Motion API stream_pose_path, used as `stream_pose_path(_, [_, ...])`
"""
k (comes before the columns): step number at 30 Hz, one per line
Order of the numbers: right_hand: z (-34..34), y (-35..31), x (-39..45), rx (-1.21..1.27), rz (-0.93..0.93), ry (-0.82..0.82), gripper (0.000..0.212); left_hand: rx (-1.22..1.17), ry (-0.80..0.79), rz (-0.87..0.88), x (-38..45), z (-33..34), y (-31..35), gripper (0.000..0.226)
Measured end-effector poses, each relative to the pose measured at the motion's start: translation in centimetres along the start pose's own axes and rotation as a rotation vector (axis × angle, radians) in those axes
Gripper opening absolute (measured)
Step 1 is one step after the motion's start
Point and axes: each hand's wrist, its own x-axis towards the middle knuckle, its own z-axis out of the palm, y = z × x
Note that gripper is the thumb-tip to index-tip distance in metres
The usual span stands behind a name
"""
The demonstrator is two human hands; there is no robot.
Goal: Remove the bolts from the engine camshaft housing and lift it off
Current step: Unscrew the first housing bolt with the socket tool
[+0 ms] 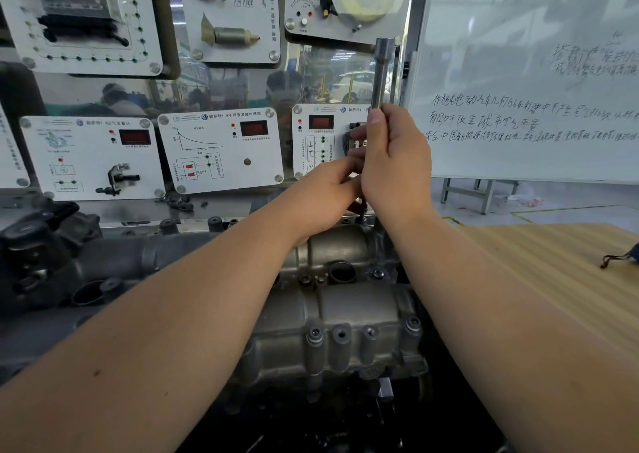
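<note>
Right hand: the right hand (pixel 394 162) has its fingers curled round a steel tool handle (pixel 382 72) that stands upright above the far edge of the engine
Left hand: the left hand (pixel 328 193) reaches in just beside the right, its fingers curled toward the tool's lower end; what they grip is hidden behind the right hand
Camshaft housing: the grey cast camshaft housing (pixel 339 311) lies below both forearms, on the engine in front of the person
Bolts: a bolt (pixel 314 333) sits in a boss on the near edge, another bolt (pixel 413 323) sits to its right
Worktop: a pale, striped wooden worktop (pixel 553 266) runs along the right, with a small dark cord (pixel 613 258) near its far edge
Room: white training panels (pixel 221 150) with red displays and wiring diagrams stand behind the engine; a whiteboard (pixel 525 82) with handwriting fills the upper right; light floor shows beyond it
</note>
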Motion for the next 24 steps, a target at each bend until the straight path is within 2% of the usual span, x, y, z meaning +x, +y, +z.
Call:
stream_pose_path(6, [0.01, 0.27, -0.04, 0.043, 0.024, -0.025, 0.013, 0.056, 0.006, 0.035, 0.15, -0.06, -0.01, 0.025])
stream_pose_path(9, [0.04, 0.29, -0.08, 0.025, 0.004, -0.019, 0.003, 0.046, 0.005, 0.035, 0.31, 0.01, -0.13, 0.026])
stream_pose_path(16, [0.12, -0.02, -0.1, -0.013, 0.016, -0.016, 0.019, 0.044, -0.003, 0.017, 0.2, -0.03, -0.23, 0.026])
stream_pose_path(21, [0.02, 0.17, -0.12, 0.034, 0.022, -0.02, 0.015, 0.038, 0.005, 0.05, 0.29, 0.06, -0.12, 0.027])
stream_pose_path(23, [-0.06, 0.19, -0.08, 0.035, 0.007, -0.016, 0.003, 0.034, 0.002, 0.044, 0.23, 0.06, -0.05, 0.028])
stream_pose_path(24, [-0.06, 0.07, -0.11, 0.021, 0.001, -0.013, 0.007, 0.038, -0.001, 0.037, 0.2, 0.05, -0.04, 0.027])
